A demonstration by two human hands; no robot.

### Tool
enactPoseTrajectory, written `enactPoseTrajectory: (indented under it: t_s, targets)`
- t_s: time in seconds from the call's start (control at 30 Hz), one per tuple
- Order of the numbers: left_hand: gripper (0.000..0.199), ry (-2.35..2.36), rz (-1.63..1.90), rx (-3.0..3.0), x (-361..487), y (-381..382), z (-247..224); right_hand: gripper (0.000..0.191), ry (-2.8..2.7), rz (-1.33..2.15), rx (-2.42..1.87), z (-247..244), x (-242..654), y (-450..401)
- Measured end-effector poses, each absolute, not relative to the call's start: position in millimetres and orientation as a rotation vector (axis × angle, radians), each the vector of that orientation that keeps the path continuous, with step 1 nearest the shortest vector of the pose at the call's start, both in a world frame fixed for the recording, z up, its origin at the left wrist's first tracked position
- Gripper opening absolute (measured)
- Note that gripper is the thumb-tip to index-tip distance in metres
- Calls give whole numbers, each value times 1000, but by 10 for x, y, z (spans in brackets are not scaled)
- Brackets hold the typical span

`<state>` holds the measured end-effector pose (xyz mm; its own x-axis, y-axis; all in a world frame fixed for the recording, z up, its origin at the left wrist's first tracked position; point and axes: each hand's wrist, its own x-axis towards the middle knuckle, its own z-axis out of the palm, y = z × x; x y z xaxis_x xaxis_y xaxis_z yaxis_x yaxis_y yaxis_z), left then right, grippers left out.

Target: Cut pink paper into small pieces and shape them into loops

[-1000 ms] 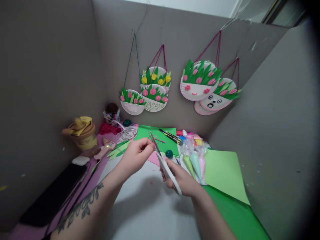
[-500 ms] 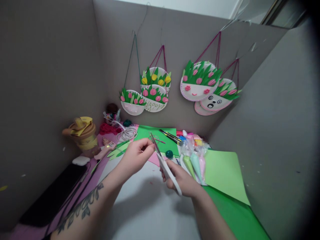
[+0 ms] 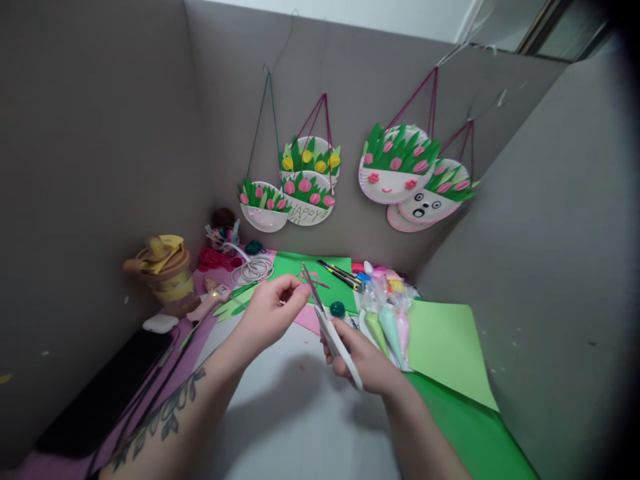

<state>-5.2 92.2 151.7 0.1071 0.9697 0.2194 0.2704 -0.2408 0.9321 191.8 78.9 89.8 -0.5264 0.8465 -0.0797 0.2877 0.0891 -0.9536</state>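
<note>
My right hand [image 3: 357, 353] is closed round the white handles of a pair of scissors [image 3: 337, 340], whose blades point up and away, close to my left fingertips. With thumb and forefinger pinched together, my left hand [image 3: 280, 303] is held just left of the blades. Whatever sits in that pinch is too small or hidden to make out. Behind the blade tips, thin pink strips [image 3: 320, 284] show against a green sheet [image 3: 295, 263]. A small dark green ball [image 3: 338, 309] lies beyond the scissors.
Utility knives [image 3: 340, 275] lie at the back. Piping bags [image 3: 389, 327] of coloured filling and a light green sheet [image 3: 447, 340] are on the right. A glue gun [image 3: 210, 303], a coiled white cable [image 3: 253, 269] and a tumbler [image 3: 167, 273] stand left. Decorated paper plates [image 3: 397, 183] hang behind.
The view has shifted very slightly. Both hands and the scissors keep nearly the same position; the blades look about the same.
</note>
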Motion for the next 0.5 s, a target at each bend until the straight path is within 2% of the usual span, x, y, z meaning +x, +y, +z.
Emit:
enactPoseTrajectory:
  t_s: [0.5]
  targets:
    - [22, 1245, 1136, 1659, -69, 909, 1533, 31, -1868, 1486, -1084, 895, 1908, 783]
